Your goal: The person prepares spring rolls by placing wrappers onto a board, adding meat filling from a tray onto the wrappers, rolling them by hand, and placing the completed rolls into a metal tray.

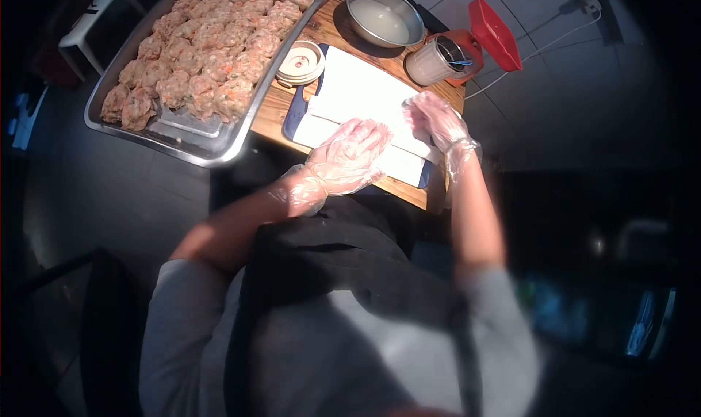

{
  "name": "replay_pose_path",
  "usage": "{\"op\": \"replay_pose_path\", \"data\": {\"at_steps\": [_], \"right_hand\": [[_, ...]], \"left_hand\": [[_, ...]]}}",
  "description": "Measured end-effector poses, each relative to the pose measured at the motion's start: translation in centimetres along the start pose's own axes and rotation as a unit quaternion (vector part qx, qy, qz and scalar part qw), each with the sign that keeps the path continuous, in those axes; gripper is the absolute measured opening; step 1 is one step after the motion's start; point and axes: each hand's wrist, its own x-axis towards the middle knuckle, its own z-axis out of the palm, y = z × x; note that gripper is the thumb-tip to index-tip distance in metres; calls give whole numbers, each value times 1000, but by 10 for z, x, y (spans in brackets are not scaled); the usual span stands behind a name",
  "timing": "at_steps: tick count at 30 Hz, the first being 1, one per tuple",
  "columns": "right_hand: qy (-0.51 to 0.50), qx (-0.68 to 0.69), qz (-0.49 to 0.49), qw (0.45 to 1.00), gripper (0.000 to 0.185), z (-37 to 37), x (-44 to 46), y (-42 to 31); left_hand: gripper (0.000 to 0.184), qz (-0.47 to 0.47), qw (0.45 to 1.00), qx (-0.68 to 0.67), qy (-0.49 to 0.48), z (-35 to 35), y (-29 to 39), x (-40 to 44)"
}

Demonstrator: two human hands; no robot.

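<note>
My left hand [353, 158], in a clear plastic glove, lies palm down with fingers stretched over the near part of a bright white sheet [361, 81]. The sheet covers much of a dark blue-edged cutting board [293, 116], and glare washes out its detail. A crease or strip edge runs across it near the hands. At the right edge of the sheet is my gloved right hand [438, 121], its fingers bent and drawn together; whatever is between them is hidden.
A metal tray [226, 150] with several mounds of minced meat mixture [208, 48] stands at left. Behind the board are a round beige lid [301, 63], a metal bowl [385, 17] of cloudy liquid, a ribbed container [431, 63] and a red plastic piece [495, 36]. A white stool [93, 23] stands far left.
</note>
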Motion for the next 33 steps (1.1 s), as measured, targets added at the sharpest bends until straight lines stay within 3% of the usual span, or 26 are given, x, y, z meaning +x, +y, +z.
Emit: {"op": "replay_pose_path", "data": {"at_steps": [3,4,6,7,8,10,12,13,14,18,22,25,27,29,30,32,33], "right_hand": [[28,-47,47,997,29,-2,1,-1],[3,-105,-13,994,29,9,14,-1],[-48,-87,-23,995,28,66,19,-26],[-15,-24,-16,999,30,83,43,-8],[-121,-59,-33,990,28,92,47,-23],[-106,-100,-11,989,27,98,29,-51],[-66,-144,-29,987,25,69,15,-46],[-7,-31,45,999,22,46,16,-23],[-23,-6,90,996,19,17,17,-7],[11,19,113,993,15,-9,0,4],[-6,0,15,1000,13,70,11,-30],[-59,53,10,997,19,98,45,-22],[-13,-130,-157,979,20,56,67,18],[38,130,-47,990,21,33,54,17],[65,115,-11,991,21,14,49,14],[12,278,-54,959,16,15,24,8],[17,250,-34,968,16,19,24,11]], "left_hand": [[69,3,1000,10,4,-6,1,3],[68,5,1000,16,11,-5,1,3],[68,3,1000,9,-5,-5,2,0],[68,-2,1000,-5,-26,-8,2,1],[67,-6,999,-19,-45,-9,1,1],[63,-6,1000,-28,8,-1,1,-2],[63,11,997,-3,80,5,0,-3],[65,27,998,7,50,-7,1,1],[65,22,999,-10,46,-3,-1,1],[65,9,998,-46,32,7,-2,1],[63,12,996,-31,79,14,-2,-2],[63,8,998,-38,57,7,-1,-2],[63,12,997,-34,61,7,-2,-1],[63,16,998,-30,61,8,-3,-2],[63,17,998,-30,61,9,-3,-2],[64,20,997,-31,64,10,-3,-2],[64,21,997,-30,66,9,-2,-2]]}}
